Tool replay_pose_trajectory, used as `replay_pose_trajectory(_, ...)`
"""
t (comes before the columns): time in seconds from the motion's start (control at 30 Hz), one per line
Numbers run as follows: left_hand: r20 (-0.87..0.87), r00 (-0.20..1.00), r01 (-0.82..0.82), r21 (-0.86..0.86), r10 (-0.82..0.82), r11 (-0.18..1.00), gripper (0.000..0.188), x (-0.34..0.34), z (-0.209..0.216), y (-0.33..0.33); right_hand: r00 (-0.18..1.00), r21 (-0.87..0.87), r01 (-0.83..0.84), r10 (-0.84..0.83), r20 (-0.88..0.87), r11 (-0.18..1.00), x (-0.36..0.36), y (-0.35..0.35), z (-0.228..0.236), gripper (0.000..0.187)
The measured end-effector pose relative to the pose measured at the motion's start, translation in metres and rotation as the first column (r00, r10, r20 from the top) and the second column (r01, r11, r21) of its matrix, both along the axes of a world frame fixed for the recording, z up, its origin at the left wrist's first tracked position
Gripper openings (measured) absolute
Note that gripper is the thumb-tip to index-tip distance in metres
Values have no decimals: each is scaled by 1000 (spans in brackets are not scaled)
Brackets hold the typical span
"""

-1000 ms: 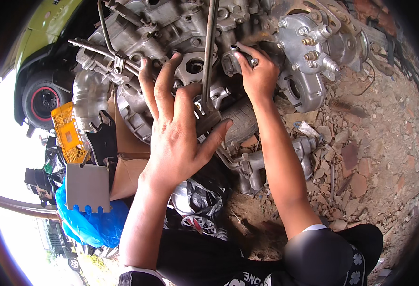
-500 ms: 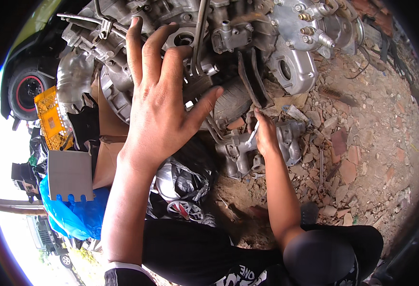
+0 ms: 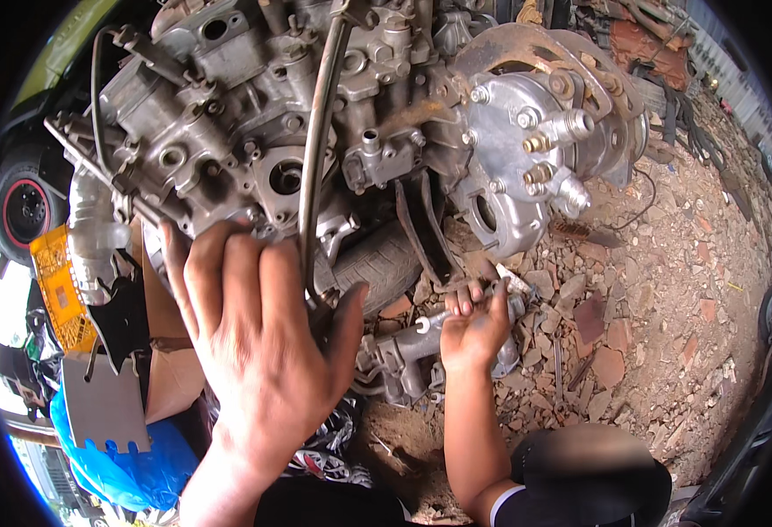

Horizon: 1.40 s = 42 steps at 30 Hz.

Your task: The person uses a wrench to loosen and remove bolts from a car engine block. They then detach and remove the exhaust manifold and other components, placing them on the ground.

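My left hand point(image 3: 263, 351) is spread before the lower edge of a large grey engine point(image 3: 267, 105), fingers bent and thumb apart. A long metal rod point(image 3: 320, 140) runs down the engine front, its lower end between thumb and forefinger; whether I touch it I cannot tell. To the right, my right hand point(image 3: 475, 338) is closed around a wrench, whose open-ended jaw point(image 3: 423, 325) sticks out on the left. This hand is just below a dark curved metal bracket point(image 3: 425, 233) and over a cast-metal manifold-like part point(image 3: 399, 356) on the ground.
A round metal housing with fittings point(image 3: 526, 132) juts from the engine's right. Broken rubble point(image 3: 597, 334) covers the ground there. A tire point(image 3: 377, 272) lies under the engine. On the left are a yellow crate point(image 3: 61, 290), a grey panel point(image 3: 105, 404) and a blue plastic bag point(image 3: 131, 479).
The view has shifted, so the engine appears lower and larger. My left hand has come down from the engine's round opening to its lower edge. My right hand has turned, still with the wrench.
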State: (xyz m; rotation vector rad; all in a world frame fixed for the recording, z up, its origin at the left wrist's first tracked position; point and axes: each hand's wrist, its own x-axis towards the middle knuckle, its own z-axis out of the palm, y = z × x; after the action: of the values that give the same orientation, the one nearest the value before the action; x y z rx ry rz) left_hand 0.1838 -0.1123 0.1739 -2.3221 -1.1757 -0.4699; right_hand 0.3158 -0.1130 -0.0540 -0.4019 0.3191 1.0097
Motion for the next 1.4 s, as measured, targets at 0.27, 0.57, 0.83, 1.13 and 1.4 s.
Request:
replay_pose_trajectory(0.27, -133, 975, -195, -117, 180, 974, 43, 10, 22, -7, 952, -424, 72, -189, -242, 903, -28, -67, -18, 34)
replay_pose_trajectory(0.57, 5, 959, -282, -22, 283, 959, 29, 28, 6, 15, 902, -652, -267, -53, -428, 709, -44, -138, 109, 32)
replay_pose_trajectory(0.83, 7, 911, -352, -508, 412, 786, 47, 43, 40, -16, 762, -584, -647, 437, -478, 490, 3, -262, 241, 42)
replay_pose_trajectory(1.13, -163, 964, -190, -975, 208, 118, 58, -13, 163, -93, 903, -763, -414, 121, -412, 495, 155, -454, 349, 29)
replay_pose_trajectory(1.4, 189, 646, -67, -951, 740, 302, 42, -4, 302, -202, 937, -840, -330, 259, -236, 430, 294, -481, 358, 33)
